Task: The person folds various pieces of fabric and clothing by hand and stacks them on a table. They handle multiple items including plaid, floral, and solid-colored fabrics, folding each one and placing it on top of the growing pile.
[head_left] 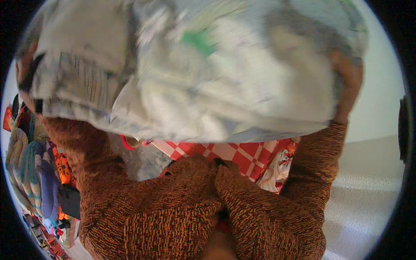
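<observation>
A big bundle of whitish and grey cloth [234,86] fills the upper part of the view, blurred by motion. One small green patch shows on it, and a ribbed grey piece lies toward its left end. My left hand [27,71] grips the bundle at its left side, with the fingers partly hidden. At the opposite end, my right hand [349,78] is closed against the cloth. Both arms are raised in brown knitted sleeves, and the bundle hangs between them. Its exact kind is too smeared to tell.
Below the bundle lies a red and white checked cloth [225,151], with a crumpled patterned cloth [279,171] at its right. Grey floor [149,162] shows beside it. Several folded textiles [32,169] are stacked at the left. A pale wall [377,108] stands close on the right.
</observation>
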Motion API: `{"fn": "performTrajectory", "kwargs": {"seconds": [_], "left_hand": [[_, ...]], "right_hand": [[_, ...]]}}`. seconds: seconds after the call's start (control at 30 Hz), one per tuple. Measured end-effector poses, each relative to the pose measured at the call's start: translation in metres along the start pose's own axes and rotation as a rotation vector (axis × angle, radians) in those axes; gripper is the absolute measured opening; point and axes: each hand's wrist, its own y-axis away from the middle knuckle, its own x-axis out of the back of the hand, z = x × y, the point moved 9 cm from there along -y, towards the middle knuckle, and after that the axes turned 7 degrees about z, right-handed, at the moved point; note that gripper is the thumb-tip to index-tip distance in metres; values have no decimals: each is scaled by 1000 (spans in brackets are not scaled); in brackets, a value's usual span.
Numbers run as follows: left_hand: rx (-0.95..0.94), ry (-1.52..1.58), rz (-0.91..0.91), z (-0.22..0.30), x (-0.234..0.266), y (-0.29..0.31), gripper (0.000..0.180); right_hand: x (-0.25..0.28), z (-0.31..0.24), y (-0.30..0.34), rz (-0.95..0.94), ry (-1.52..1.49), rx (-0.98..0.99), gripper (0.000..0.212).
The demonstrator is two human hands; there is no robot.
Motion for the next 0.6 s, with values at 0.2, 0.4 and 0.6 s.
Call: {"fn": "performTrajectory", "kwargs": {"seconds": [0.2, 0.4, 0.6], "left_hand": [[-34, 285, -54, 11, -222, 13, 37], [201, 510, -49, -61, -398, 68, 42], [661, 321, 14, -217, -468, 182, 36]], "right_hand": [[192, 19, -62, 316, 221, 89, 32], [335, 83, -83, 522, 269, -158, 35], [338, 295, 27, 324, 200, -605, 52]]}}
